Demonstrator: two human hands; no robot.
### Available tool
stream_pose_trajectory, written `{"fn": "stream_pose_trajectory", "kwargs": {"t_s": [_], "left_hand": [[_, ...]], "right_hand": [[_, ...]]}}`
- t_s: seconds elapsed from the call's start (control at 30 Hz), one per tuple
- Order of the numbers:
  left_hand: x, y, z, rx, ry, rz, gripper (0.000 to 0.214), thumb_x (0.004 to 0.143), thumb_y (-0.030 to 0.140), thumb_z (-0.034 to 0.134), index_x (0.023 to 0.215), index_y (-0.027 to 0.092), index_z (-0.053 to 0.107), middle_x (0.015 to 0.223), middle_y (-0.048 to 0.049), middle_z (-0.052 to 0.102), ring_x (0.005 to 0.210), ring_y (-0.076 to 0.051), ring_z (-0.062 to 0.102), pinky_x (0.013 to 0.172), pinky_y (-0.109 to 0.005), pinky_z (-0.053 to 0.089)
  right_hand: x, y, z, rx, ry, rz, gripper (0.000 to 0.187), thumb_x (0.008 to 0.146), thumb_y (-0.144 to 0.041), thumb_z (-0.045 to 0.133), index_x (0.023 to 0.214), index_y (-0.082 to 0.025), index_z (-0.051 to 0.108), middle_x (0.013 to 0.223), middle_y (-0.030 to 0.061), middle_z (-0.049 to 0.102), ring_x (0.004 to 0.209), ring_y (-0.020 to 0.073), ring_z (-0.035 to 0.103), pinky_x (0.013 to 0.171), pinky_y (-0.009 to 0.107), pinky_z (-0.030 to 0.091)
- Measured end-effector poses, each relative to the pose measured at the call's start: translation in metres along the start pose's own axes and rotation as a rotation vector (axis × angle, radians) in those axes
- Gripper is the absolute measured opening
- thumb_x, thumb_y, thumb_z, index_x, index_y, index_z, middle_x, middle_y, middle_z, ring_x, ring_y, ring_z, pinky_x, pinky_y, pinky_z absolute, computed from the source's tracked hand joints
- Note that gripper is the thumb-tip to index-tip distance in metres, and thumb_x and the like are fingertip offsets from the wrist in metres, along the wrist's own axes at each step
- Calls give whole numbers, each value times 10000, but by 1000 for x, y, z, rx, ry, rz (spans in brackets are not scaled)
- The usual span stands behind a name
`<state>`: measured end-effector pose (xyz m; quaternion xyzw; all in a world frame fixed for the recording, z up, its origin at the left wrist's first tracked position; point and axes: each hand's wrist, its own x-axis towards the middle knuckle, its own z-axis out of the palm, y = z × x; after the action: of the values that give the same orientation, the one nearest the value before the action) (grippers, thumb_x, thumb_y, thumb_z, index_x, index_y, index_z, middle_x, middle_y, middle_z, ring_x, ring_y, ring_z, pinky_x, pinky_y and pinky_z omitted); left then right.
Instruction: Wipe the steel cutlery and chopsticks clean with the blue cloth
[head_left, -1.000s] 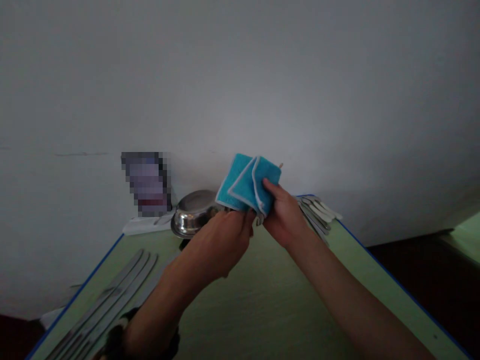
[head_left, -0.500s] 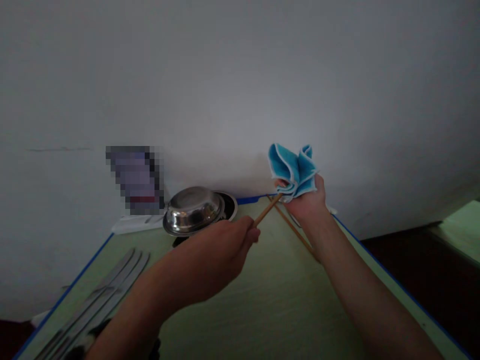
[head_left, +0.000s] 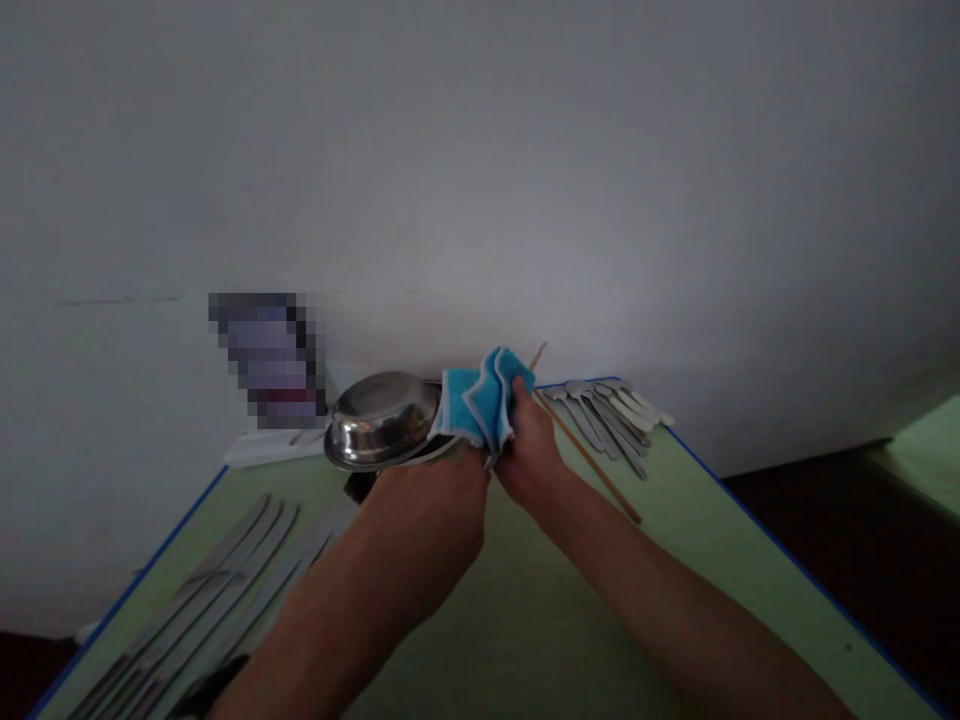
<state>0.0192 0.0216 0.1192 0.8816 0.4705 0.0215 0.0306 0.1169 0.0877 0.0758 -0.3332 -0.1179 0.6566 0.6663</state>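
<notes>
My right hand [head_left: 529, 450] is closed on a folded blue cloth [head_left: 480, 400] edged in white. A wooden chopstick [head_left: 537, 355] pokes out above the cloth, wrapped by it. My left hand [head_left: 442, 485] is closed right against the cloth's lower side, apparently gripping the chopstick's near end, which is hidden. Both hands meet above the pale green table [head_left: 525, 610]. A second wooden chopstick [head_left: 592, 462] lies flat on the table just right of my right hand.
An upturned steel bowl [head_left: 382, 420] sits on a dark plate behind my left hand. Several spoons [head_left: 611, 410] lie at the back right, several metal knives [head_left: 217, 600] at the front left. A white wall rises behind; the table's blue edge runs along both sides.
My right hand has come back left and down with the cloth, closing it round the chopstick. My left hand moved forward to meet it. The spoons show again.
</notes>
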Motion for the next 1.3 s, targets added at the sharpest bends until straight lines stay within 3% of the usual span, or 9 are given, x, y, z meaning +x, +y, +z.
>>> {"fn": "stream_pose_trajectory", "kwargs": {"t_s": [0.23, 0.37, 0.5, 0.67, 0.8, 0.9, 1.03, 1.13, 1.3], "left_hand": [[-5, -9, -9, 135, -72, -43, 270, 878, 153, 285, 893, 145, 554, 655, -76, 639, 483, -173, 580, 417, -249, 361], [-7, -13, -9, 76, -79, -8, 271, 885, 169, 284, 893, 140, 554, 704, -80, 647, 526, -164, 588, 448, -247, 389], [-12, -12, -5, 23, -28, 48, 247, 876, 180, 334, 960, 143, 563, 808, -93, 663, 640, -178, 621, 558, -272, 455], [-26, -10, -4, 53, -53, 34, 291, 891, 162, 299, 841, 183, 586, 755, -61, 664, 598, -186, 617, 532, -287, 437], [-27, -11, -5, -2, -65, 69, 294, 910, 205, 289, 888, 192, 582, 801, -58, 662, 638, -188, 623, 550, -281, 433], [-21, -14, -9, -83, -106, 43, 302, 919, 252, 273, 894, 181, 566, 784, -58, 656, 626, -177, 617, 550, -271, 432], [-12, -27, -13, -153, -244, 23, 244, 856, 216, 333, 771, 173, 558, 689, -42, 629, 577, -165, 575, 510, -252, 407], [-8, -41, -14, -176, -162, -24, 251, 840, 194, 320, 770, 179, 560, 672, -32, 610, 586, -162, 563, 527, -253, 398], [-1, -58, -19, -195, -96, -102, 361, 908, 353, 250, 865, 170, 559, 744, -46, 610, 671, -188, 582, 614, -287, 419]], "right_hand": [[6, -26, 7, 90, -124, 99, 329, 886, -350, 337, 872, -180, 618, 760, 28, 700, 758, 175, 650, 739, 349, 529], [6, -23, 4, 52, -45, 113, 241, 881, -254, 383, 824, -178, 605, 710, 7, 686, 648, 152, 626, 698, 310, 524], [3, -14, 1, 33, -157, 79, 229, 846, -242, 451, 637, -204, 536, 508, -50, 565, 432, 101, 482, 508, 223, 466], [14, -28, -4, -10, -232, -14, 315, 784, -389, 545, 538, -220, 442, 430, -77, 416, 365, 79, 330, 371, 209, 305], [26, -52, -13, -29, -214, -167, 342, 809, -364, 488, 504, -219, 437, 411, -70, 397, 359, 82, 298, 392, 227, 303], [27, -59, -18, 53, -198, -198, 326, 800, -321, 498, 495, -221, 446, 393, -72, 408, 359, 87, 345, 412, 226, 363], [23, -41, -20, 4, -137, -199, 228, 796, -354, 514, 606, -230, 531, 488, -66, 554, 457, 99, 509, 537, 236, 489], [19, -22, -19, -12, -96, -127, 212, 861, -325, 409, 800, -228, 587, 698, -34, 673, 657, 113, 619, 682, 270, 523], [8, -6, -12, 53, -132, -37, 247, 900, -258, 349, 998, -213, 572, 934, 1, 697, 864, 119, 634, 799, 300, 508]]}}
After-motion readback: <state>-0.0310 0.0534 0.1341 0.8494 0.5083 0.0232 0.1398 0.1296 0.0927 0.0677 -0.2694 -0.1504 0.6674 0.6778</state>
